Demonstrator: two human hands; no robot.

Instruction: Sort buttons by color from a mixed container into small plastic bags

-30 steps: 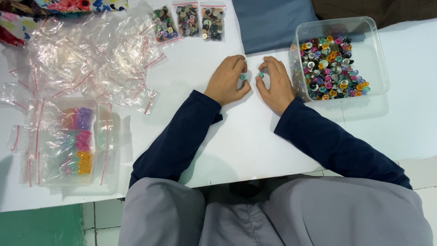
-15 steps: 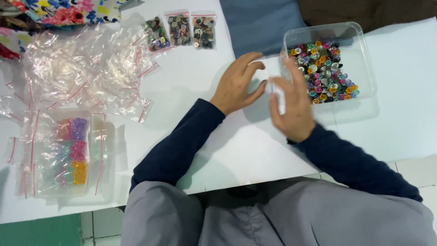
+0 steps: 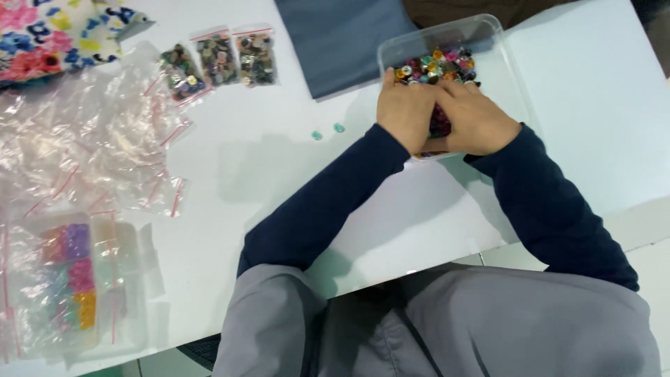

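Both hands were in the clear tub (image 3: 504, 49) of mixed beads (image 3: 433, 66) nr counter's far-right edge; left hand (image 3: 406, 110) & right hand (image 3: 476, 116) curled together, digging, grip hidden; two teal beads (image 3: 328, 131) lay apart mid-counter.

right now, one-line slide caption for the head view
Both hands dig into a clear tub of mixed colourful buttons.

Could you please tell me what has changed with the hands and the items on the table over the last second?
Both the left hand and the right hand moved from the bare table into the clear tub of mixed buttons. Two small teal buttons, held between them earlier, now lie loose on the table. The three filled bags and the empty bags stayed put.
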